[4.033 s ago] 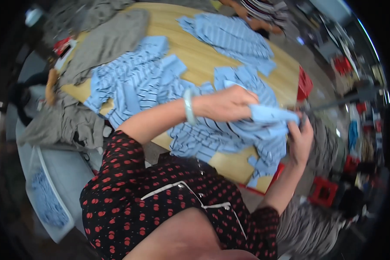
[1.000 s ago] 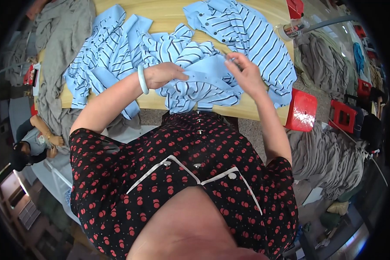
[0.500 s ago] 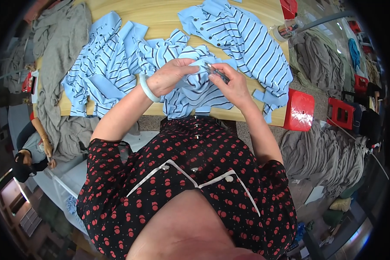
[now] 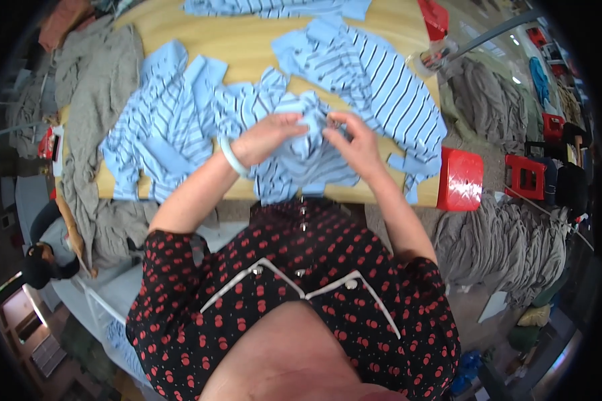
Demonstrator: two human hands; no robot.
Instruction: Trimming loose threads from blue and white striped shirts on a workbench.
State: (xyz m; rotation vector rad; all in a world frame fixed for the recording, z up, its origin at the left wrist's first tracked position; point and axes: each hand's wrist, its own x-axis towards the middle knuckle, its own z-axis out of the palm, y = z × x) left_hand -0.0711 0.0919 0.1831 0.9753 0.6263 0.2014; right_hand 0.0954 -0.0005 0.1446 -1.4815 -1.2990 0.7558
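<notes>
Both forearms reaching forward, bent at the elbows. Left hand [image 4: 269, 137] and right hand [image 4: 356, 144] close together, fingertips nearly meeting, fingers curled and pinching. Pale bangle [image 4: 233, 158] on left wrist.

The shirt pieces [image 4: 301, 144] were soft, matt striped blue cloth, crumpled. The table [image 4: 247, 47] was smooth pale wood. The stool [image 4: 459, 179] looked like glossy red plastic. The bracelet [image 4: 233, 159] seemed smooth and pale.

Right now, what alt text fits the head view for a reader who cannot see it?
Both hands, left hand and right hand, pinch a bunched blue striped garment on a wooden table. More striped pieces lie around; grey fabric drapes left, a red stool stands right.
</notes>
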